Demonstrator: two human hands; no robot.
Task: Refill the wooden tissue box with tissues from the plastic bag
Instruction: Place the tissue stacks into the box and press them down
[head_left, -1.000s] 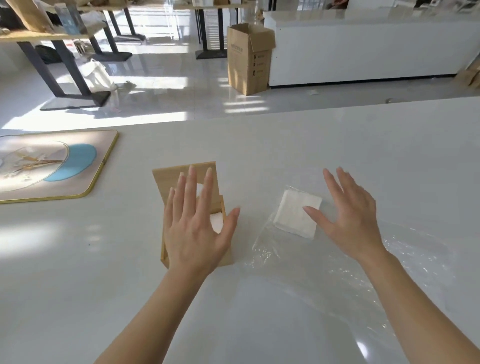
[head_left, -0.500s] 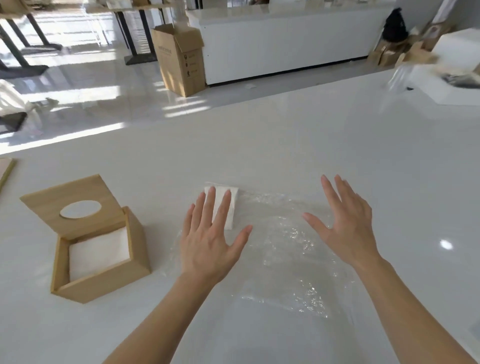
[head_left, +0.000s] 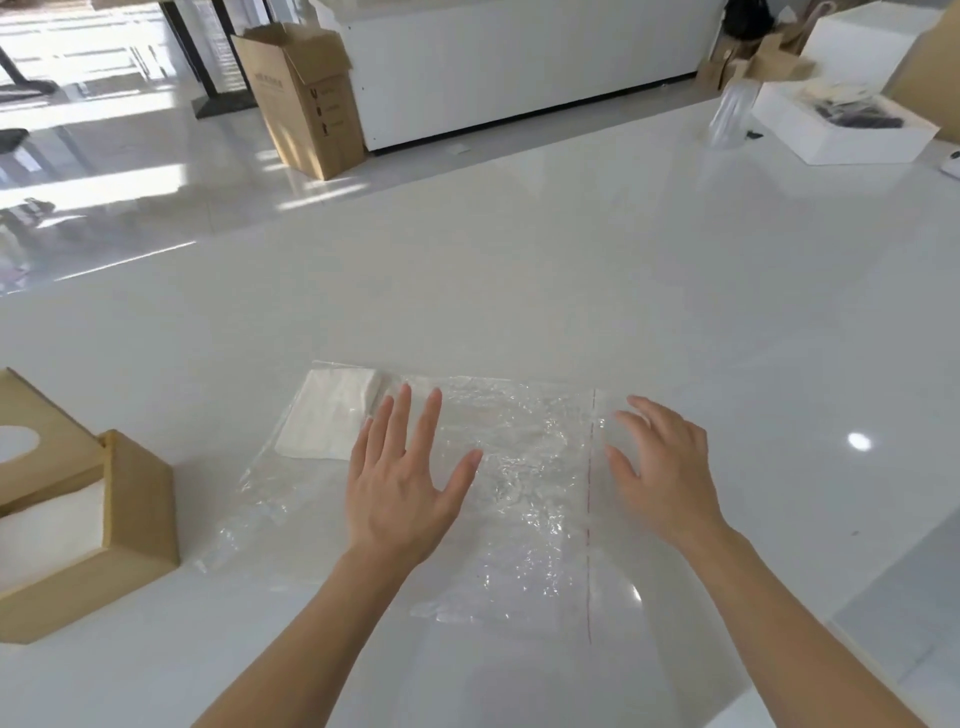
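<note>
A clear plastic bag (head_left: 524, 483) lies flat on the white table, its red seal line running along the right side. A folded stack of white tissues (head_left: 327, 418) sits inside its far left corner. My left hand (head_left: 402, 478) hovers open over the bag's middle, fingers spread, just right of the tissues. My right hand (head_left: 660, 467) is open over the bag's right end by the seal line. The wooden tissue box (head_left: 137, 514) stands at the left edge with its lid (head_left: 36, 431) tipped up and white tissues inside.
The white table (head_left: 571, 270) stretches ahead. A white open box (head_left: 841, 132) and a clear wrapper (head_left: 730, 117) sit at the far right. A brown cardboard carton (head_left: 306, 98) stands on the floor beyond the table.
My left hand has moved off the wooden box and over to the bag. The view has swung right, so the box now sits at the left edge. My right hand stays by the bag's right end.
</note>
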